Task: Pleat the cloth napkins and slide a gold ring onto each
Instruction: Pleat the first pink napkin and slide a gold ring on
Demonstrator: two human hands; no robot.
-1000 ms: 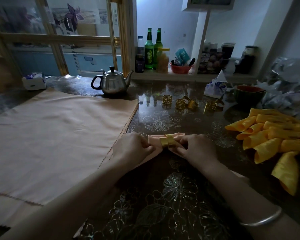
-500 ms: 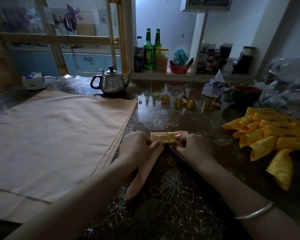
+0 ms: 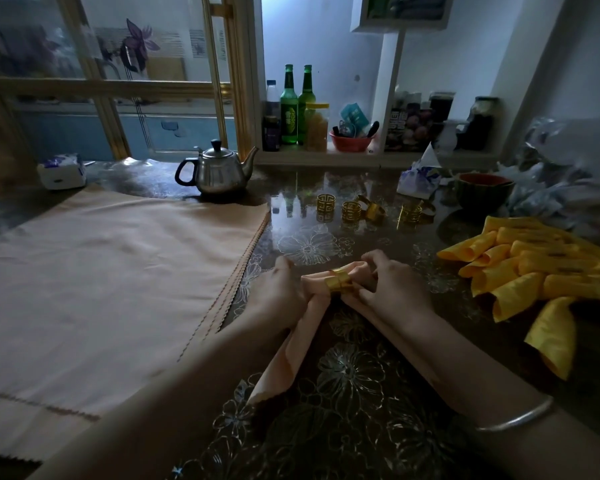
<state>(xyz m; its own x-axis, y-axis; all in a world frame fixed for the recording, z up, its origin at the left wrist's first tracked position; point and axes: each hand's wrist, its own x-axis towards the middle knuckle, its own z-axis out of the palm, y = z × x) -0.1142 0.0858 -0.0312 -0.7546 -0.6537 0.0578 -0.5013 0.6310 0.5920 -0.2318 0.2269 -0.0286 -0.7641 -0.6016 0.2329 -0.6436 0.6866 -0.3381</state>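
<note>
Both forearms reach forward over the flowered table [image 3: 347,396], with one silver bangle [image 3: 515,418] on the right wrist. One peach napkin [image 3: 300,344] fans toward the person. Its gathered end passes through one gold ring [image 3: 340,284]. The left hand [image 3: 278,289] grips the cloth beside the ring, and the right hand [image 3: 394,289] pinches the folds on its other side (fingers curled). Beyond lie stacked peach cloths [image 3: 118,282], a heap of yellow napkins [image 3: 534,271], at least four loose rings [image 3: 351,211], one teapot [image 3: 219,172] and two green bottles [image 3: 289,109].
</note>
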